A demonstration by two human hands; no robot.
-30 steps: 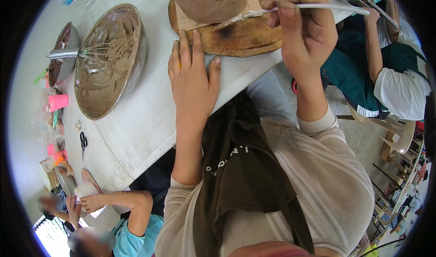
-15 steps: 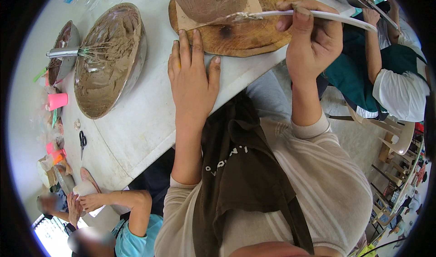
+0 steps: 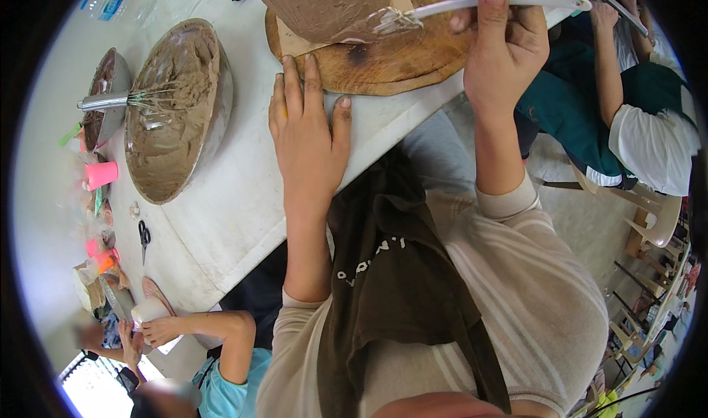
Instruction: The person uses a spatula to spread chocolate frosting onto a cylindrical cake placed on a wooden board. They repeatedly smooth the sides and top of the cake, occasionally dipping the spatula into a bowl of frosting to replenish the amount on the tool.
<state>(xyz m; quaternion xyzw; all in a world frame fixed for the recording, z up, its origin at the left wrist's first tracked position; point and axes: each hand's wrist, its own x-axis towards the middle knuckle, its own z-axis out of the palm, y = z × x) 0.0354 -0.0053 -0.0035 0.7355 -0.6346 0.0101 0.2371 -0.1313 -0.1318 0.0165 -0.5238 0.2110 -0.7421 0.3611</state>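
Observation:
My right hand (image 3: 505, 53) is closed around the white handle of a spatula (image 3: 461, 3). The smeared end of the spatula points left, by the lower side of a cake (image 3: 324, 8) coated in brown frosting. Under the cake lies a pale square cake board (image 3: 293, 42), which rests on a round wooden board (image 3: 398, 67). My left hand (image 3: 308, 134) lies palm down on the white table, fingers stretched out and fingertips near the wooden board's front edge. The cake's top is cut off by the upper edge of the picture.
To the left stand a large bowl (image 3: 225, 101) of brown frosting with a whisk (image 3: 107, 101) in it, a smaller bowl (image 3: 122, 71), a pink cup (image 3: 101, 174) and black scissors (image 3: 144, 241). People sit at lower left and right.
The spatula's smeared end has swung out from the cake's lower side, showing more of it, and the handle tilts up to the right. My left hand still lies flat; the whole view has shifted slightly.

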